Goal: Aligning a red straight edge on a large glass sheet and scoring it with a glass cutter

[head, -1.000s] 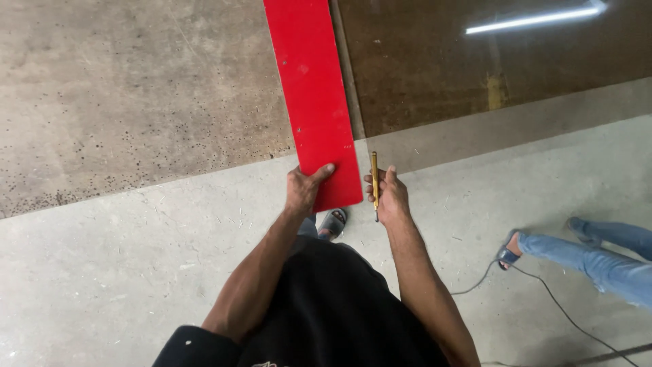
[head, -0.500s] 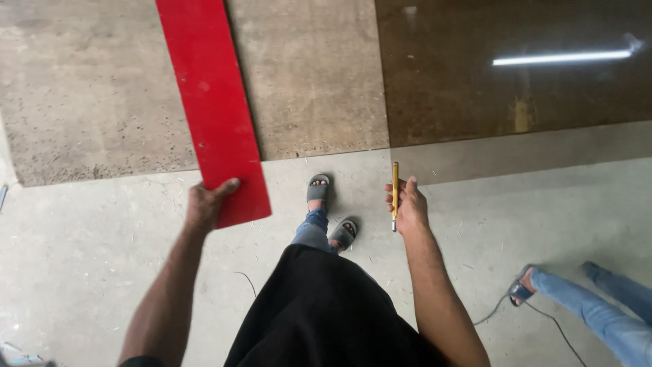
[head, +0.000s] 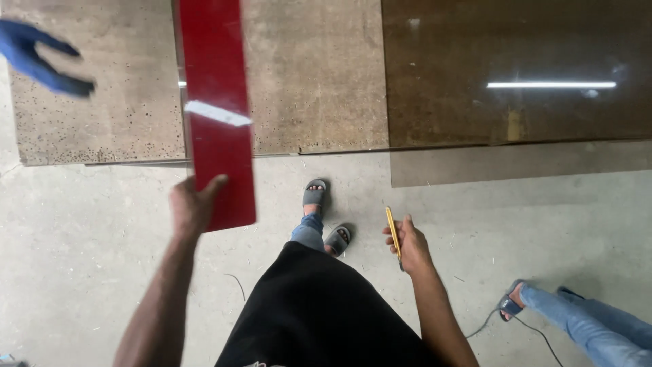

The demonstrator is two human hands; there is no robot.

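Under me is the grey concrete floor (head: 81, 272), and on it lie big flat boards: a pale speckled board (head: 312, 75) in front of me and a dark glossy board (head: 516, 68) to the right, which mirrors a ceiling lamp. The long red strip (head: 216, 109) is in the air above the pale board. My left hand (head: 192, 207) grips its near end, thumb on top of the red face, the other fingers under it. My right hand (head: 409, 242) is closed around a thin yellow pencil (head: 392, 234), which points away from me.

I judge the work is in the middle: the strip is carried and not laid flat on any board, and I see no pencil line on it, so placing and marking seem left to do.

The far end of the strip is cut off by the top edge. A blue glove (head: 41, 58) at the upper left is blurred. At the lower right only another person's leg in jeans (head: 591, 323) shows.
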